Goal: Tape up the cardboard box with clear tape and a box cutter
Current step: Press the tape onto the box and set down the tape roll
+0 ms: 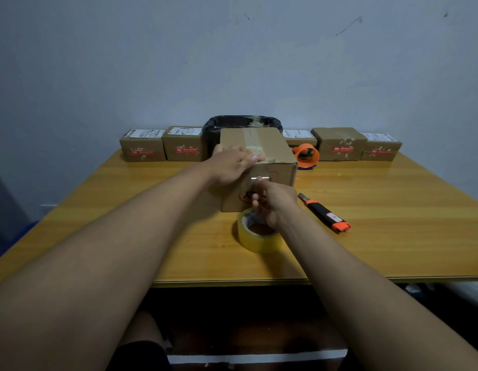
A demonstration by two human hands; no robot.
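The fingers [252,158] of the left hand [229,167] are laid nearly straight and together on the top near edge of the cardboard box [259,167], pressing down a strip of clear tape [255,151] there. The right hand [271,202] is held against the box's front face, just above the tape roll [255,236]; its fingers are loosely curled, and whether the tape's lower end is pinched between them cannot be told.

A crooked or wrinkled strip could be produced if the tape is pulled sideways while only the top edge is pinned. The box could be slid toward the far edge of the tabletop [125,223] if too much push is given by the left hand. The tape could be stuck to itself once cut, since the box cutter [324,213] is lying to the right of the box, untouched.

The box is standing near the middle of the tabletop, plain brown, its flaps closed, with glossy tape running along the top seam and a red outline marked on the front. The roll is lying flat, close to the box's near face.
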